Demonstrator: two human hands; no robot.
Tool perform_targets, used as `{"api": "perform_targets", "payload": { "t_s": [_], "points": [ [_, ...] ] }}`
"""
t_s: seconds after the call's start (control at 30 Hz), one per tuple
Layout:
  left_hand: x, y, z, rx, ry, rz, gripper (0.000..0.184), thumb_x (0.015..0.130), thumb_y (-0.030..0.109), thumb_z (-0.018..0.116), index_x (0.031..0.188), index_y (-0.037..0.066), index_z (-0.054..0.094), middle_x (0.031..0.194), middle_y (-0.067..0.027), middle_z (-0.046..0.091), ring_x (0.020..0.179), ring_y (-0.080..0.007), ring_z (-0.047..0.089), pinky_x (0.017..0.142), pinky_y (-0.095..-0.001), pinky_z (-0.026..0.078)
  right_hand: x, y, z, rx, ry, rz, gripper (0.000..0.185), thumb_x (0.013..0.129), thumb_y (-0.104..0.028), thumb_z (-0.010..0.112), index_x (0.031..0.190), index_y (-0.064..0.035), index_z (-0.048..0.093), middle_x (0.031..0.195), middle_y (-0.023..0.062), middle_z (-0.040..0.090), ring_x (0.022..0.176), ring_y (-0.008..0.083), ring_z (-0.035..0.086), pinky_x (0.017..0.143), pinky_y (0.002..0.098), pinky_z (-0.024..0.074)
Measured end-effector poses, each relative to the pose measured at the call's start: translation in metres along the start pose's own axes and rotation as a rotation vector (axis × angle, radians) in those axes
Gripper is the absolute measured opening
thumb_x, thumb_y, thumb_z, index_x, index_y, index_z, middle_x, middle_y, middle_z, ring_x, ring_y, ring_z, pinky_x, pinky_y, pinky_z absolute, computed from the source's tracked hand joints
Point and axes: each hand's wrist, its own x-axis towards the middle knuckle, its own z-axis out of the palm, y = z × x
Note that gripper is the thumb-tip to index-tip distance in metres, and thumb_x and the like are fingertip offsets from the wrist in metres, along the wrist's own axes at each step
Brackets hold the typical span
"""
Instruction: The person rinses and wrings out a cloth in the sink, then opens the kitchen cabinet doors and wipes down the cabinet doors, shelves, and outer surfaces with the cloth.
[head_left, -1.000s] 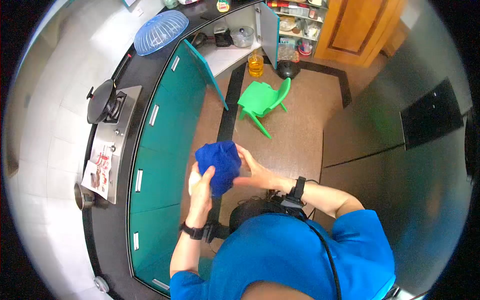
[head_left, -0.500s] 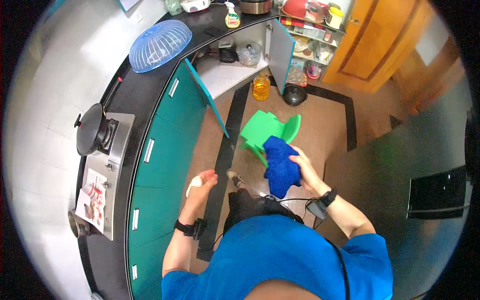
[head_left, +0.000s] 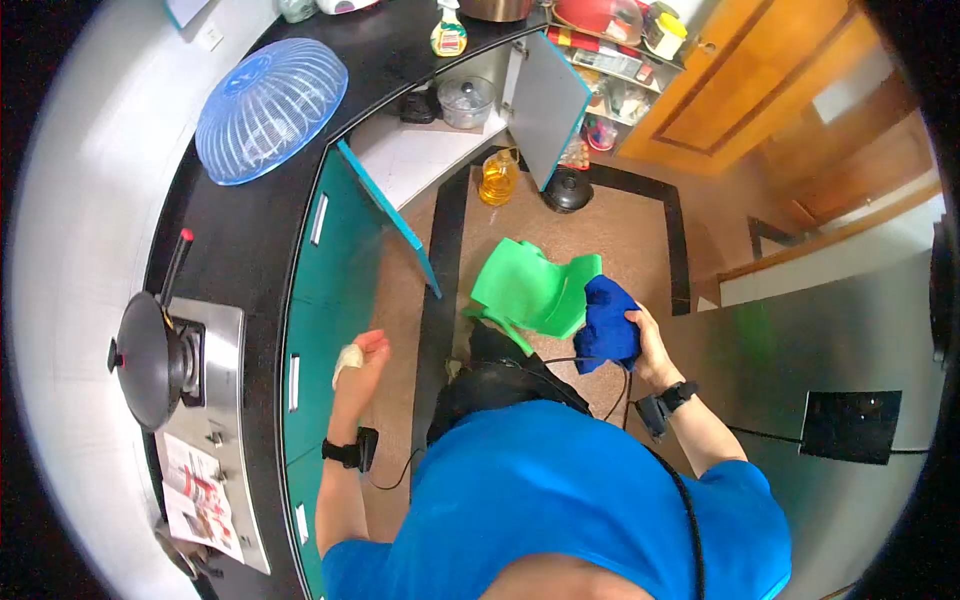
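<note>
Part of the green chair's backrest [head_left: 575, 300] is covered right now by the blue cloth [head_left: 608, 325], and its near legs are partly masked by the dark trousers [head_left: 505, 378]. Far beyond the chair, a copper-coloured pot [head_left: 495, 9] is cut off by the view's upper edge. Nearer beyond it, an oil bottle [head_left: 498, 180] and a black lidded pot [head_left: 568, 191] are seen on the floor; to its left, the way is narrowed by a swung-out cabinet door [head_left: 385, 220]. And here, at the chair's right edge, the cloth is held bunched in the right hand [head_left: 652, 350]: deep blue, crumpled, unevenly folded. Left of the chair, the left hand [head_left: 368, 358] is raised, fingers curled; a pale patch is seen on it, and whether anything is gripped cannot be told.
</note>
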Motion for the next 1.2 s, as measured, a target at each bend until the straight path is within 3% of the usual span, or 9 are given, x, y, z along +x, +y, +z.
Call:
{"api": "perform_targets", "payload": {
  "t_s": [0.17, 0.47, 0.57, 0.73, 0.97, 1.07, 1.1, 1.17, 1.2],
  "points": [
    [0.022, 0.009, -0.016, 0.007, 0.009, -0.029, 0.040, 0.094, 0.022, 0.070, 0.127, 0.001, 0.063, 0.112, -0.0062, 0.070, 0.099, -0.0144, 0.064, 0.089, -0.0276, 0.049, 0.017, -0.013, 0.031, 0.033, 0.052, -0.015, 0.045, 0.091, -0.018, 0.056, 0.134, -0.0048, 0.052, 0.118, 0.0120, 0.063, 0.102, 0.0235, 0.065, 0.090, 0.0383, 0.0569],
    [0.045, 0.004, -0.047, -0.077, 0.037, -0.066, 0.040, 0.096, 0.019, 0.065, 0.130, -0.001, 0.059, 0.117, -0.0102, 0.068, 0.108, -0.0166, 0.063, 0.095, -0.0298, 0.048, 0.050, -0.048, 0.079, 0.006, -0.001, 0.015, 0.037, 0.092, -0.021, 0.055, 0.126, -0.0070, 0.055, 0.113, 0.0109, 0.064, 0.099, 0.0241, 0.066, 0.089, 0.0394, 0.0575],
    [0.043, 0.001, -0.057, -0.112, 0.128, -0.070, 0.040, 0.096, 0.019, 0.066, 0.130, -0.001, 0.059, 0.117, -0.0095, 0.068, 0.107, -0.0165, 0.063, 0.095, -0.0292, 0.048, 0.105, -0.042, 0.077, -0.015, -0.102, 0.058, 0.053, 0.094, -0.032, 0.056, 0.141, -0.0113, 0.047, 0.128, 0.0129, 0.061, 0.115, 0.0293, 0.063, 0.100, 0.0470, 0.0530],
    [0.039, -0.023, -0.072, -0.105, 0.264, -0.059, 0.037, 0.097, 0.018, 0.063, 0.129, -0.001, 0.060, 0.117, -0.0108, 0.069, 0.107, -0.0170, 0.063, 0.094, -0.0298, 0.049, 0.162, -0.073, 0.170, -0.070, -0.233, 0.057, 0.049, 0.097, -0.024, 0.052, 0.145, -0.0116, 0.045, 0.132, 0.0130, 0.060, 0.120, 0.0274, 0.061, 0.104, 0.0456, 0.0507],
    [0.084, -0.029, -0.023, -0.027, 0.515, -0.203, 0.028, 0.096, 0.016, 0.063, 0.119, 0.001, 0.067, 0.105, -0.0076, 0.071, 0.094, -0.0167, 0.066, 0.088, -0.0307, 0.052, 0.291, -0.125, 0.329, -0.357, -0.600, -0.036, 0.043, 0.101, -0.017, 0.053, 0.142, -0.0063, 0.050, 0.130, 0.0071, 0.060, 0.115, 0.0159, 0.058, 0.101, 0.0318, 0.0469],
    [0.125, -0.044, 0.024, -0.225, 0.513, -0.372, 0.027, 0.095, 0.016, 0.064, 0.118, 0.005, 0.068, 0.101, -0.0092, 0.073, 0.091, -0.0198, 0.069, 0.082, -0.0335, 0.054, 0.377, -0.138, 0.410, -0.615, -0.919, -0.205, 0.040, 0.103, -0.016, 0.052, 0.142, -0.0072, 0.052, 0.131, 0.0042, 0.059, 0.118, 0.0126, 0.054, 0.102, 0.0290, 0.0426],
    [0.139, -0.048, 0.041, -0.268, 0.560, -0.425, 0.027, 0.095, 0.016, 0.064, 0.118, 0.005, 0.068, 0.101, -0.0092, 0.073, 0.091, -0.0198, 0.069, 0.082, -0.0335, 0.054, 0.401, -0.145, 0.439, -0.851, -1.032, -0.558, 0.039, 0.102, -0.014, 0.053, 0.140, -0.0063, 0.054, 0.130, 0.0042, 0.059, 0.119, 0.0130, 0.053, 0.103, 0.0284, 0.0416],
    [0.147, -0.045, 0.081, 0.058, 0.587, -0.509, 0.025, 0.094, 0.017, 0.062, 0.116, 0.007, 0.068, 0.102, -0.0144, 0.073, 0.091, -0.0273, 0.071, 0.078, -0.0372, 0.055, 0.454, -0.147, 0.478, -0.898, -1.179, -0.517, 0.040, 0.100, -0.013, 0.054, 0.139, -0.0046, 0.054, 0.129, 0.0046, 0.060, 0.117, 0.0137, 0.053, 0.102, 0.0278, 0.0412],
    [0.146, -0.054, 0.111, -0.028, 0.595, -0.622, 0.024, 0.095, 0.018, 0.059, 0.114, 0.008, 0.068, 0.100, -0.0174, 0.072, 0.090, -0.0337, 0.071, 0.076, -0.0403, 0.056, 0.469, -0.151, 0.486, -0.883, -1.216, -0.311, 0.040, 0.099, -0.013, 0.055, 0.138, -0.0042, 0.056, 0.128, 0.0047, 0.060, 0.116, 0.0136, 0.053, 0.101, 0.0276, 0.0416]
  ]
}}
